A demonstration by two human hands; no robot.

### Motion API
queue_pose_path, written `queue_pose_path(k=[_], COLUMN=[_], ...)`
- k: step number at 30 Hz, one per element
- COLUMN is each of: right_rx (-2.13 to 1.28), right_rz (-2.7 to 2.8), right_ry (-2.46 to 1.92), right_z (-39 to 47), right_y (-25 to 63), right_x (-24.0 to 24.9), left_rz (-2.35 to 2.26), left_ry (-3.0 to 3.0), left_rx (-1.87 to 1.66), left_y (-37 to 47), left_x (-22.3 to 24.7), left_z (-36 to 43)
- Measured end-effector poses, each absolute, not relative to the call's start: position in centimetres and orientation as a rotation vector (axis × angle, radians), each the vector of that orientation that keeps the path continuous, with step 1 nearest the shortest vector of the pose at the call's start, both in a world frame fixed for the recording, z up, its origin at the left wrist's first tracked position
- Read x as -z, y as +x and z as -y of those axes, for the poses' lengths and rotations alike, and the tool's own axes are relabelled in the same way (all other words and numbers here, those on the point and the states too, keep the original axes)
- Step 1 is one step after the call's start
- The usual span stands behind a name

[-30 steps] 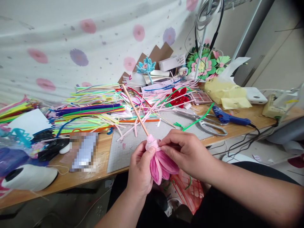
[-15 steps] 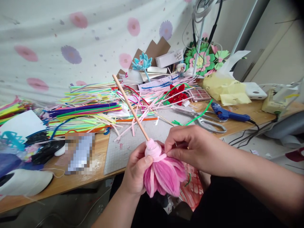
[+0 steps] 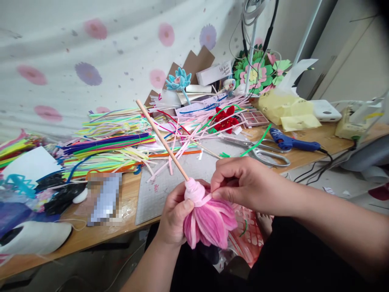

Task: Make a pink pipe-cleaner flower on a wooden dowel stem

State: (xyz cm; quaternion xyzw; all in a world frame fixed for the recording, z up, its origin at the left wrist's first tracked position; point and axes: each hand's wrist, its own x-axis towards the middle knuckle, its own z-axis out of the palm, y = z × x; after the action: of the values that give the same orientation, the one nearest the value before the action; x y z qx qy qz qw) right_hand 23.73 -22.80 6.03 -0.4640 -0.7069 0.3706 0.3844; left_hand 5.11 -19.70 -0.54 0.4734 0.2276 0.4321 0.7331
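A pink pipe-cleaner flower (image 3: pixel 209 225) hangs petals down in front of me, over my lap. Its wooden stick (image 3: pixel 162 140) points up and to the left. Pale pink pipe cleaner (image 3: pixel 194 191) is wound round the base where stick and petals meet. My left hand (image 3: pixel 174 221) is closed round that base, its thumb lying on the windings. Between thumb and forefinger, my right hand (image 3: pixel 240 182) pinches the loose end of the pale pink strip, drawn out to the right of the base.
Bundles of coloured pipe cleaners (image 3: pixel 112 142) cover the table's left and middle. Scissors (image 3: pixel 267 156) and a blue glue gun (image 3: pixel 293 142) lie at the right. A grey cutting mat (image 3: pixel 148 207) reaches the front edge. A blue flower (image 3: pixel 179 80) and a red flower (image 3: pixel 225 119) are farther back.
My right hand has shifted slightly, and more of the pale pink strip shows between it and the base. The left hand keeps its hold; the view has moved a little.
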Motion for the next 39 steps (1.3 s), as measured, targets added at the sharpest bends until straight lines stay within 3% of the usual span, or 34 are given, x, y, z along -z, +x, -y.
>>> queue_pose_path(k=[6,13,21,28,34,39], right_rx=[-0.668,-1.058,-1.112,-1.363,-1.256,-0.774], right_rz=[1.943,1.742,1.729,1.592,1.532,1.714], right_ry=[-1.223,-1.297,-1.229,-1.141,-1.146,-1.343], right_z=[23.0,22.3,21.6,20.7,21.0,21.2], right_y=[24.1,23.6,23.7,24.0,23.7,23.6], right_x=[-6.6,-5.5,-4.9,-3.5,-3.5,-3.6], left_rz=[-0.551,-0.472,-0.531,-0.525,-0.498,-0.702], left_ry=[1.158,1.014,0.829,0.773,0.781,0.761], left_rx=[-0.958,-0.880,-0.886,-0.906,-0.879,-0.938], left_y=[4.8,5.2,4.9,5.5,5.9,6.1], left_x=[1.1,0.6,0.9,1.8,2.6,2.3], left_z=[19.2,19.6,19.6,19.6,19.0,19.1])
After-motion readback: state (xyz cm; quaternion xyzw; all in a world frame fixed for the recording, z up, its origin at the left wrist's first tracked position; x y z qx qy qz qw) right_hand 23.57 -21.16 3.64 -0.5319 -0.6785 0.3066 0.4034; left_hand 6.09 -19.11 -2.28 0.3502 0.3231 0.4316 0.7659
